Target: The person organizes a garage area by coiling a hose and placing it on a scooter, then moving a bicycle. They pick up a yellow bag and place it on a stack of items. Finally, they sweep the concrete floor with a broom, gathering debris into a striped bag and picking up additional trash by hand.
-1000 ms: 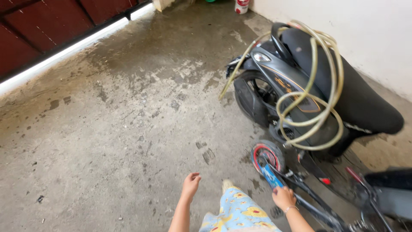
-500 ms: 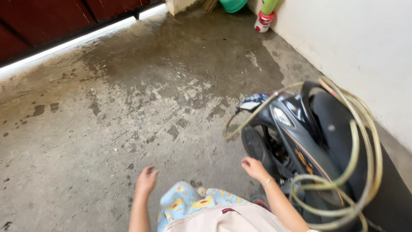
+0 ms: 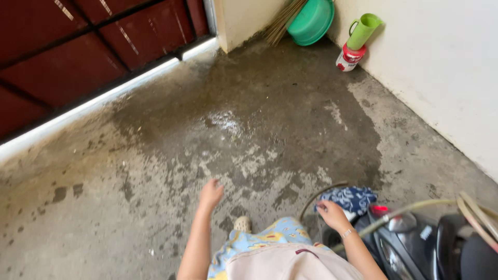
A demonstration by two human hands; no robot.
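Cloth [image 3: 348, 198], blue with a white pattern, lies on the rear of the scooter [image 3: 415, 243], just beyond the right hand [image 3: 332, 215]. That hand reaches toward it with fingers loosely curled, fingertips touching or just short of its near edge (I cannot tell which), holding nothing. A hose [image 3: 410, 210] runs just right of the hand, across the scooter. The left hand [image 3: 210, 194] hangs open and empty over the wet concrete floor [image 3: 249, 129], well left of the cloth. Far ahead of both hands, by the wall, stand a green basin [image 3: 311, 22], a broom [image 3: 282, 21], and a green jug [image 3: 363, 31] on a can [image 3: 348, 58].
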